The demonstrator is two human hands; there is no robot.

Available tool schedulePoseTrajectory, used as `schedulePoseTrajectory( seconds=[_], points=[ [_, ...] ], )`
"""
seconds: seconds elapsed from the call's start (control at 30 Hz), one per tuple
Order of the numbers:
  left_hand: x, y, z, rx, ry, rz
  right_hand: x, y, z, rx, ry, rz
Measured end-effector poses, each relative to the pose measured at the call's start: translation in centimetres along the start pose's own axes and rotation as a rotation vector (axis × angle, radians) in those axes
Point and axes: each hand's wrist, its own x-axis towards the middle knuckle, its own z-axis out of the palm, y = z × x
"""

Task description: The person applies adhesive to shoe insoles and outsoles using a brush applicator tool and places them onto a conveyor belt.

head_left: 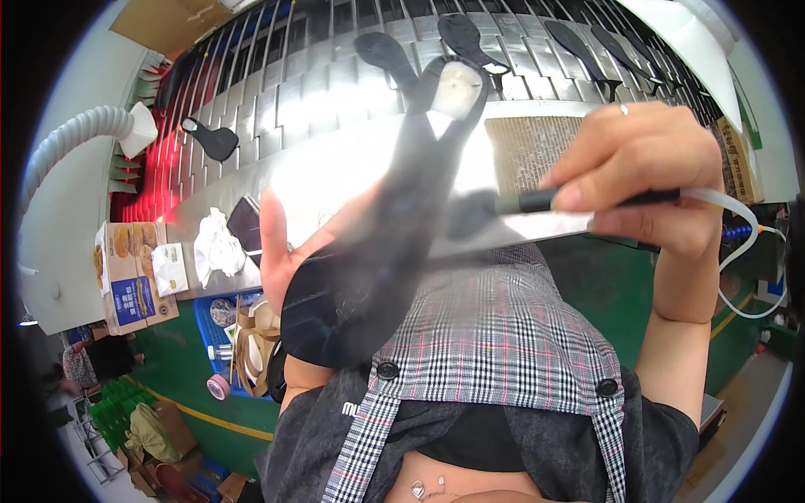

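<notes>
Clasping tool [534, 202], right hand [641, 172] hovers; blue basket [202, 323] holds bag [253, 352].

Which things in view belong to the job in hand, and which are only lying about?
Likely the job:
black sole at left hand
black tool in right hand
black soles on slats

Probably lying about:
crumpled tissue
cardboard box
blue basket

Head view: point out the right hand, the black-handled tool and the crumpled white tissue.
Right hand [650, 163]: head view, the hand's middle.
Black-handled tool [534, 201]: head view, its handle.
Crumpled white tissue [220, 249]: head view, its middle.
</notes>
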Motion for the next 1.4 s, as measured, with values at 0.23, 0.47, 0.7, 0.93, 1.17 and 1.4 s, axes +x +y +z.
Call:
schedulePoseTrajectory(
  seconds=[0.23,0.47,0.7,0.93,1.17,1.4],
  points=[
    [-1.0,1.2,-1.0,0.180,-0.125,-0.104,-0.4,0.7,-1.3,0.162,-0.136,-0.046],
    [-0.6,0.2,-0.5,0.100,0.014,-0.079,-0.2,0.8,-2.0,0.097,-0.069,0.039],
    [-0.4,0.2,-0.4,0.060,0.023,-0.109,-0.7,0.5,-4.3,0.106,-0.138,0.015],
    [-1.7,2.0,-2.4,0.137,0.018,-0.141,-0.6,1.7,-4.9,0.182,-0.193,0.098],
    [-0.7,4.3,-6.5,-0.543,-0.216,-0.761,-1.3,2.2,-2.1,0.281,-0.107,0.310],
    [0.9,1.8,-5.6,1.409,-0.155,0.387,-2.9,2.4,3.4,0.396,0.228,0.429]
  ],
)
